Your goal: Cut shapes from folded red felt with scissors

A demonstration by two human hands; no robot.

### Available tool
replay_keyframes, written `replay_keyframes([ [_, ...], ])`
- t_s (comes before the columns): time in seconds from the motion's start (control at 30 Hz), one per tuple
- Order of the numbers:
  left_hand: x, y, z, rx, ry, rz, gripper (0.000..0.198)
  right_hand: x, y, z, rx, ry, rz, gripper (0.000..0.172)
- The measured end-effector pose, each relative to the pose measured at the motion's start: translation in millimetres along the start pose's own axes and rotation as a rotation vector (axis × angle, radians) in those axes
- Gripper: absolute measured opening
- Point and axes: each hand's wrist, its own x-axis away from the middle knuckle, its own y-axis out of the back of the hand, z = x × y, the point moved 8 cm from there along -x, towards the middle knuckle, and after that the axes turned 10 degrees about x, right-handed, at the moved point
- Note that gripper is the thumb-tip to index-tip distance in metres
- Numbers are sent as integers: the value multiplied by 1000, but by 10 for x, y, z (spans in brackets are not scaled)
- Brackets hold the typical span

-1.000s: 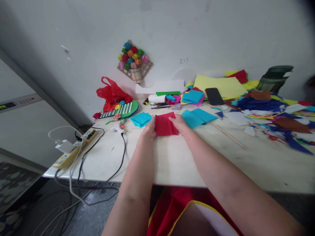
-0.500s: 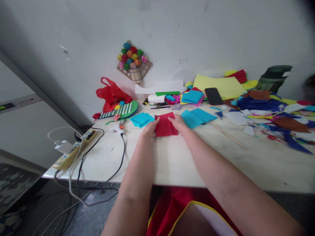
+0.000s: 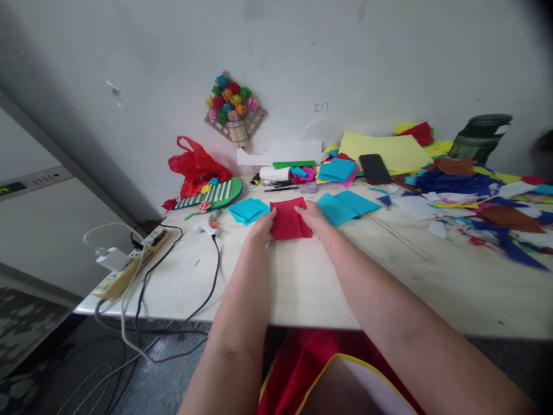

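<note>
A red square of paper or felt [image 3: 287, 222] is held just over the table between my two hands, its face turned up toward me. My left hand [image 3: 262, 226] grips its left edge, thumb on top. On the opposite side my right hand [image 3: 311, 216] pinches the right edge, with the thumb lying on the red surface. A sliver of blue shows along the lower left edge, beneath the red. Left of my hands lie several light-blue squares [image 3: 248, 211]; on the right are more light-blue sheets [image 3: 351, 206].
A wooden stick [image 3: 400, 236] lies at right, before a pile of colored scraps [image 3: 488, 199]. A phone [image 3: 375, 169] rests on yellow sheets. At left are a glue gun [image 3: 207, 223], its cord, a power strip [image 3: 129, 265] and a red plastic bag [image 3: 196, 167]. A dark bottle [image 3: 479, 138] stands at back right.
The red square and my left hand have shifted very slightly left. My grip on both edges looks the same.
</note>
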Motion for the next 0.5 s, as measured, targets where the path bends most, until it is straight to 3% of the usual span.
replay_keyframes([
  [0.13, 18, 17, 4, 28, 13, -58, 28, -2, -8, -12, -1, -10, 12, 17],
  [0.5, 30, 41, -45, 9, -28, -63, 29, -11, -12, -6, -1, 15, 8, 21],
])
